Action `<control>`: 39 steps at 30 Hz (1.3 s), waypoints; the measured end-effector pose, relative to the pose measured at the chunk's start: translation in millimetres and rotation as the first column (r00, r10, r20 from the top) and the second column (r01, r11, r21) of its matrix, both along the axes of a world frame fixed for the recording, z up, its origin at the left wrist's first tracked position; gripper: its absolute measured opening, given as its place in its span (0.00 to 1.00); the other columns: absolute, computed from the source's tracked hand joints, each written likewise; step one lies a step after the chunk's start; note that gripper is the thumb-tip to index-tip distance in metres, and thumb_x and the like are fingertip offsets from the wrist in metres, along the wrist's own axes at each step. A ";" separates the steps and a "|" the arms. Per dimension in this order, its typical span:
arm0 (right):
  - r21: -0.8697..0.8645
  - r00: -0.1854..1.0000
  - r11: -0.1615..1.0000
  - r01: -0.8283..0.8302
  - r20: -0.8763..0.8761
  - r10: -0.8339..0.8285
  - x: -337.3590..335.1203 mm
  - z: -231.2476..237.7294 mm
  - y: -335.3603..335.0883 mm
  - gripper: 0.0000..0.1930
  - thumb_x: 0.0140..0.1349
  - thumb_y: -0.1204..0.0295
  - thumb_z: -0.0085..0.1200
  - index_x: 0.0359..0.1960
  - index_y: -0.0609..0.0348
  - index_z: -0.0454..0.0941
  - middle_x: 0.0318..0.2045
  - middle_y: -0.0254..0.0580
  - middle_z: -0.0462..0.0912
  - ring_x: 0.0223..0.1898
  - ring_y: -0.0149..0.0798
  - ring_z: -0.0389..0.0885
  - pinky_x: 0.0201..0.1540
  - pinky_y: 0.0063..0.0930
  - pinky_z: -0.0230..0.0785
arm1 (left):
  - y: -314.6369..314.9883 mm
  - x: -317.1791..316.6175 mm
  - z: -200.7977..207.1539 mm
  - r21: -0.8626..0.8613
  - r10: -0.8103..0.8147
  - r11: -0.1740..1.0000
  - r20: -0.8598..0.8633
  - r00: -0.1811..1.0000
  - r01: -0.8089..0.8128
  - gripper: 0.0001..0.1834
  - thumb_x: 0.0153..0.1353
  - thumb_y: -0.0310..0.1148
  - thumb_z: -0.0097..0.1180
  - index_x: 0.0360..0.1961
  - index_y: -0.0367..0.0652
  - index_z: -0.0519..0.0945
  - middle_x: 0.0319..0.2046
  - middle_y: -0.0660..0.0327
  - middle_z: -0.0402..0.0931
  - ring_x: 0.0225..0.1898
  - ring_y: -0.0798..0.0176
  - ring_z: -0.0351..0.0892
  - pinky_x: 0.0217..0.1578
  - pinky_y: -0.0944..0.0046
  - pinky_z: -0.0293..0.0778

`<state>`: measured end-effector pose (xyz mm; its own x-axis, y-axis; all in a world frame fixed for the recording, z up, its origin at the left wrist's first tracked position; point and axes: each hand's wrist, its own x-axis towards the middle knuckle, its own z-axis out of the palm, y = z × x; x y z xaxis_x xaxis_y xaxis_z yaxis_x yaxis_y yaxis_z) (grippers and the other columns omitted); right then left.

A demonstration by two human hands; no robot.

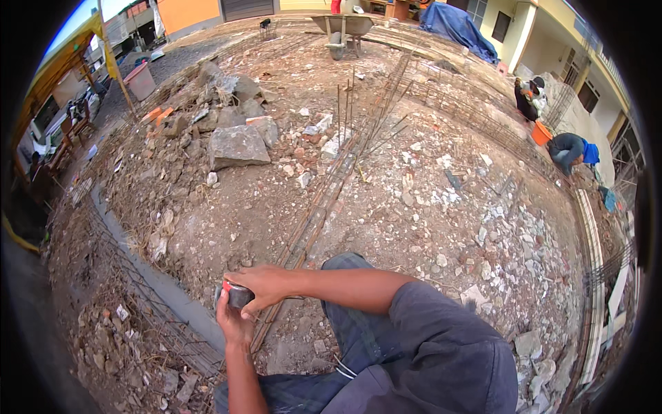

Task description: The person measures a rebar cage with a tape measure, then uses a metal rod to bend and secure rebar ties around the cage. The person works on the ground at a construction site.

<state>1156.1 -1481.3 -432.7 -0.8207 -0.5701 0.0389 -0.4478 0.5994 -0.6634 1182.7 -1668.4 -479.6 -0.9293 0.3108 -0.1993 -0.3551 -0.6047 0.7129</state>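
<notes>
In front of my bent knees, both hands meet around a small dark, rounded object with a red edge [239,296]; its kind cannot be made out. My left hand [236,321] grips it from below and the left. From above and the right, my right hand [266,284] closes over it, thumb bent beneath. Just beyond and under my hands runs a long, narrow cage of steel reinforcing bars [324,200], lying on the rubble ground and stretching away from me.
To the left curves a grey concrete strip [172,297] with rebar beside it. Large broken stones [238,146] lie ahead, near upright rods. A wheelbarrow [343,31] stands far off. At the right, two people crouch near an orange bucket [541,133]; long boards [590,276] lie closer.
</notes>
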 end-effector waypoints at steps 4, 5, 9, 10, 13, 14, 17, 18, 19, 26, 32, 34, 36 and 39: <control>-0.012 0.999 0.999 0.033 -0.018 -0.033 14.4 1.4 14.7 0.53 0.46 0.46 0.74 0.70 0.64 0.66 0.55 0.60 0.81 0.57 0.60 0.81 0.57 0.51 0.74 | 28.2 9.6 12.7 0.140 -0.049 0.989 0.050 0.998 0.041 0.26 0.74 0.53 0.50 0.63 0.47 0.73 0.57 0.57 0.79 0.55 0.55 0.83 0.48 0.54 0.86; -0.015 0.998 0.999 0.052 -0.027 -0.052 17.0 0.5 17.3 0.52 0.46 0.46 0.74 0.69 0.64 0.66 0.54 0.60 0.81 0.56 0.61 0.81 0.56 0.51 0.74 | 29.3 10.2 11.8 0.141 -0.037 0.990 0.060 0.998 0.028 0.27 0.74 0.54 0.50 0.64 0.48 0.73 0.58 0.56 0.78 0.54 0.54 0.83 0.46 0.53 0.87; -0.021 0.995 0.997 0.077 -0.065 -0.079 19.8 2.6 28.3 0.48 0.46 0.48 0.74 0.67 0.64 0.69 0.49 0.58 0.82 0.52 0.62 0.82 0.53 0.52 0.75 | 38.6 5.7 6.9 0.150 -0.101 0.984 0.003 0.995 0.099 0.27 0.74 0.54 0.51 0.64 0.48 0.72 0.60 0.56 0.77 0.55 0.54 0.83 0.51 0.53 0.84; -0.022 0.994 0.997 0.077 -0.075 -0.078 20.6 3.8 31.0 0.47 0.46 0.49 0.74 0.66 0.64 0.70 0.48 0.58 0.82 0.51 0.62 0.83 0.52 0.53 0.75 | 41.1 5.6 4.3 0.147 -0.100 0.985 0.028 0.995 0.095 0.27 0.74 0.53 0.51 0.64 0.48 0.73 0.59 0.57 0.78 0.55 0.55 0.83 0.52 0.52 0.84; 0.009 0.995 0.996 0.091 -0.043 -0.090 17.6 6.5 37.9 0.45 0.46 0.49 0.73 0.62 0.63 0.72 0.46 0.57 0.83 0.50 0.63 0.83 0.51 0.54 0.75 | 47.2 -0.2 -4.9 0.149 -0.112 0.984 0.068 0.991 0.101 0.26 0.74 0.53 0.53 0.62 0.48 0.74 0.56 0.58 0.80 0.54 0.57 0.83 0.52 0.53 0.82; 0.012 0.995 0.995 0.099 -0.034 -0.098 16.9 8.9 39.1 0.43 0.47 0.49 0.73 0.61 0.63 0.73 0.45 0.57 0.83 0.49 0.63 0.83 0.51 0.54 0.75 | 46.5 -2.2 -6.8 0.154 -0.123 0.982 0.066 0.990 0.111 0.25 0.74 0.52 0.53 0.62 0.48 0.74 0.55 0.59 0.80 0.54 0.58 0.83 0.51 0.53 0.83; -0.015 0.991 0.992 0.127 -0.049 -0.127 14.6 10.1 40.3 0.39 0.48 0.48 0.71 0.57 0.62 0.75 0.43 0.57 0.83 0.48 0.63 0.83 0.49 0.55 0.75 | 47.6 -4.4 -4.3 0.167 -0.095 0.983 0.103 0.990 0.077 0.22 0.74 0.52 0.53 0.59 0.48 0.76 0.52 0.60 0.82 0.50 0.59 0.84 0.47 0.55 0.83; -0.048 0.987 0.989 0.137 -0.083 -0.140 10.5 4.7 40.6 0.38 0.48 0.48 0.71 0.55 0.62 0.77 0.41 0.56 0.84 0.47 0.63 0.84 0.47 0.55 0.76 | 50.6 -4.0 -0.5 0.169 -0.081 0.984 0.124 0.989 0.059 0.22 0.74 0.52 0.52 0.57 0.48 0.77 0.51 0.61 0.82 0.48 0.59 0.85 0.45 0.56 0.83; -0.081 0.981 0.986 0.147 -0.116 -0.156 5.6 1.4 38.9 0.36 0.48 0.48 0.70 0.52 0.62 0.79 0.40 0.56 0.84 0.46 0.63 0.84 0.46 0.55 0.76 | 52.0 -7.7 -2.0 0.191 -0.071 0.980 0.116 0.991 0.048 0.21 0.74 0.52 0.52 0.56 0.48 0.77 0.49 0.61 0.82 0.46 0.60 0.85 0.42 0.58 0.83; 0.230 0.948 0.952 -0.203 -0.197 0.250 -2.4 111.8 -17.0 0.25 0.55 0.48 0.66 0.38 0.61 0.85 0.36 0.53 0.88 0.42 0.59 0.87 0.42 0.53 0.78 | 55.8 -23.5 -49.1 0.085 -0.089 0.993 0.141 0.986 0.077 0.23 0.71 0.56 0.50 0.52 0.50 0.77 0.43 0.60 0.84 0.34 0.61 0.85 0.30 0.65 0.82; 0.464 0.810 0.815 -0.348 -0.289 0.510 26.2 209.0 -74.3 0.23 0.62 0.49 0.61 0.43 0.59 0.86 0.41 0.50 0.89 0.44 0.54 0.88 0.44 0.51 0.79 | 57.0 -20.7 -65.1 0.140 -0.192 0.975 0.151 0.970 0.171 0.24 0.72 0.57 0.50 0.54 0.49 0.76 0.44 0.55 0.84 0.36 0.59 0.87 0.32 0.63 0.83; 0.473 0.690 0.780 -0.410 -0.398 0.604 29.9 254.1 -128.0 0.23 0.62 0.49 0.61 0.43 0.58 0.87 0.41 0.49 0.90 0.45 0.54 0.88 0.44 0.51 0.79 | 8.8 -43.2 -6.7 0.111 -0.006 0.994 0.076 0.997 -0.002 0.24 0.72 0.57 0.50 0.54 0.50 0.76 0.44 0.55 0.84 0.36 0.59 0.87 0.32 0.63 0.83; 0.468 0.743 0.799 -0.377 -0.363 0.562 35.0 234.9 -118.0 0.23 0.62 0.49 0.61 0.43 0.58 0.87 0.42 0.48 0.90 0.45 0.53 0.88 0.44 0.51 0.79 | 53.4 -21.9 -26.0 0.119 -0.067 0.992 0.140 0.988 0.051 0.23 0.72 0.57 0.50 0.54 0.50 0.76 0.44 0.54 0.84 0.36 0.59 0.87 0.32 0.63 0.83; 0.484 0.703 0.763 -0.429 -0.352 0.618 28.1 230.0 -149.2 0.23 0.61 0.49 0.61 0.44 0.56 0.88 0.42 0.47 0.90 0.45 0.52 0.88 0.45 0.51 0.78 | 49.5 -18.9 -23.7 0.133 -0.007 0.991 0.174 0.985 -0.017 0.23 0.72 0.56 0.51 0.53 0.50 0.76 0.44 0.54 0.84 0.35 0.59 0.87 0.32 0.63 0.83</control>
